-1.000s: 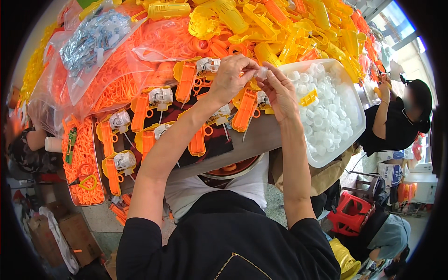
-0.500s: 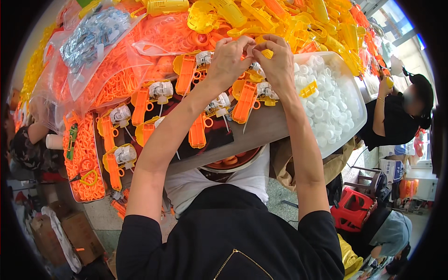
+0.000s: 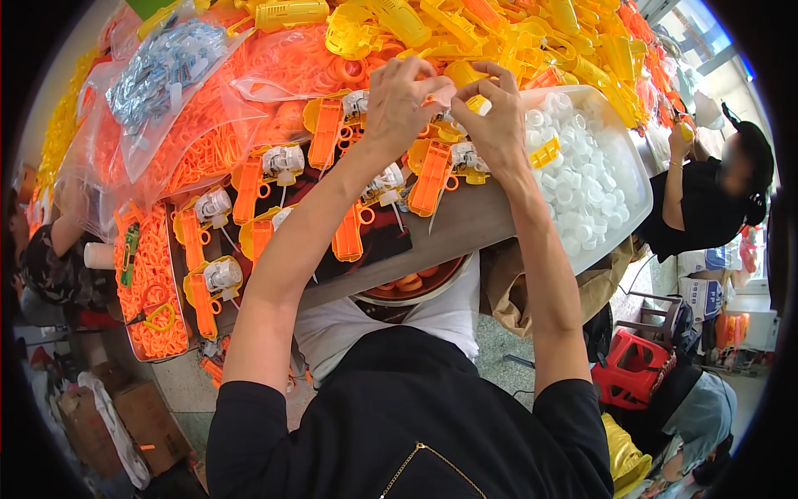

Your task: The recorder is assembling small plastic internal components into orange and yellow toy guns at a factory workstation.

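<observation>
Hands meet over the far part of the counter (image 3: 465, 229) in the head view: the left hand (image 3: 399, 104) and the right hand (image 3: 499, 116) come together fingertip to fingertip, both pinched shut on a small yellow part (image 3: 476, 104) held between them. The part sits just above the row of orange and yellow toy pieces with white mechanisms (image 3: 432, 170), and beside the near corner of the clear tub of white caps (image 3: 582, 175). It is mostly covered by the fingers; its long axis seems to run left to right between the two hands, though the view is too tight to say which way it points.

Compared with the frame one second ago, the hands have lifted further away from the body, toward the heap of yellow shells (image 3: 499, 41), and have closed in on each other; half a second ago they were already near this spot.

To the left lie bags of orange rings (image 3: 208, 141) and a tray of orange bits (image 3: 154, 283). At the right edge another person in a black top (image 3: 698, 208) works with a raised arm.
</observation>
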Action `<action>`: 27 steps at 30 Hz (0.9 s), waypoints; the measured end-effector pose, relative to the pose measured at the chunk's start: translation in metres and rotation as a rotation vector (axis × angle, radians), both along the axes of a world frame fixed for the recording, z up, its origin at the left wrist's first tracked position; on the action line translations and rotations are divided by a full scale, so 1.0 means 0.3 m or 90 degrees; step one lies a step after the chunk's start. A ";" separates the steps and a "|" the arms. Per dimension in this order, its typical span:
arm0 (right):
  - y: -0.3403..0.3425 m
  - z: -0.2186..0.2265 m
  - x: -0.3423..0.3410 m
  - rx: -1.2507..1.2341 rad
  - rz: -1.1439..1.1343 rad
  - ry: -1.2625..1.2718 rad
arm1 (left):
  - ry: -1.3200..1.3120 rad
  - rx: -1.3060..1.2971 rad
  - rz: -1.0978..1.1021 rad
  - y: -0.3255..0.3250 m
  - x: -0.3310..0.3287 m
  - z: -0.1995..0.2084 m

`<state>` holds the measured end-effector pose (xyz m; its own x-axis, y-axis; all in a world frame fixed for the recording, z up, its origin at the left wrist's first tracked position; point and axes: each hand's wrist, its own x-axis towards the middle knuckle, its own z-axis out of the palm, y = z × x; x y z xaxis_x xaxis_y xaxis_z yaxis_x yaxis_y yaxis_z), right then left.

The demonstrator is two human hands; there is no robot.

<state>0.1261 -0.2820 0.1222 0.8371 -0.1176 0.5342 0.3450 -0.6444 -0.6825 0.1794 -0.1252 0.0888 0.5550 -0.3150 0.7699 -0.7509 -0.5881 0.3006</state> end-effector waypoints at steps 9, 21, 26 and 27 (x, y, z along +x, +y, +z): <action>-0.141 0.003 0.075 -0.175 0.115 0.167 | 0.275 0.081 -0.131 0.114 -0.029 -0.103; -0.147 -0.126 0.306 -0.500 0.138 0.247 | 0.516 -0.141 -0.220 0.090 -0.063 -0.069; -0.129 -0.077 0.334 -0.543 0.177 0.338 | 0.102 0.183 -0.126 0.025 -0.009 -0.092; -0.128 -0.071 0.336 -0.541 0.175 0.340 | 0.103 0.183 -0.129 0.020 0.002 -0.103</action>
